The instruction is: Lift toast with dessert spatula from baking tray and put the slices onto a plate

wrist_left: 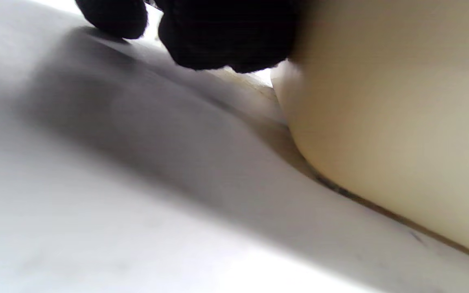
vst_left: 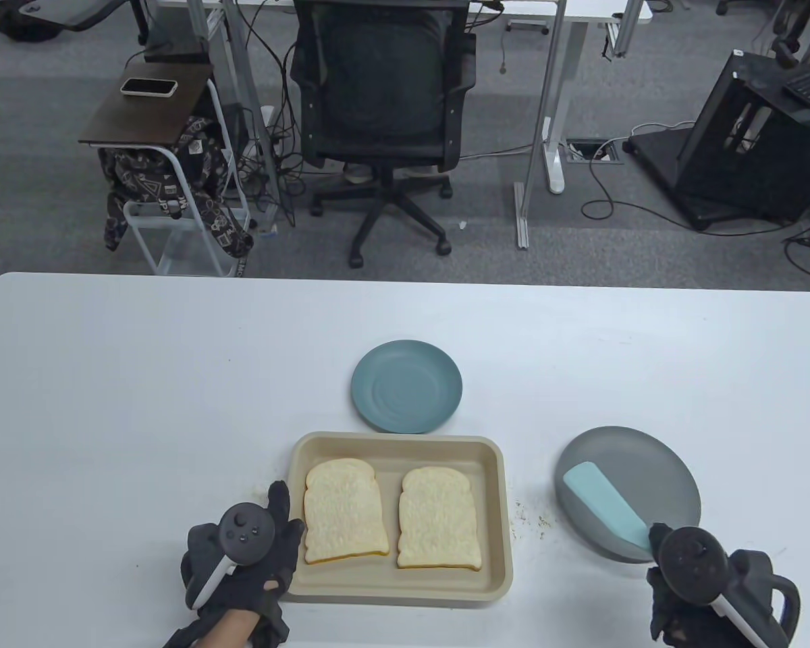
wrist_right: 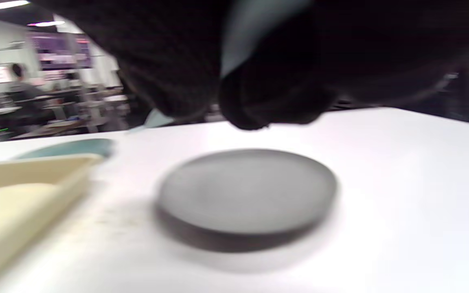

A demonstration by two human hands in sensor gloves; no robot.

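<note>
A beige baking tray (vst_left: 398,442) holds two slices of toast side by side, the left slice (vst_left: 344,509) and the right slice (vst_left: 439,520). My left hand (vst_left: 280,523) lies flat beside the tray's front-left corner, its straight fingers touching the rim; the left wrist view shows the fingertips (wrist_left: 218,36) against the tray wall (wrist_left: 381,122). My right hand (vst_left: 675,574) grips the handle of a pale blue dessert spatula (vst_left: 604,503), whose blade hovers over a grey plate (vst_left: 655,466). A teal plate (vst_left: 406,386) sits just behind the tray, with nothing on it.
Crumbs (vst_left: 530,516) lie on the white table between the tray and the grey plate. In the blurred right wrist view the grey plate (wrist_right: 246,191) is central, the tray (wrist_right: 27,171) at left. An office chair (vst_left: 385,88) stands beyond the far table edge.
</note>
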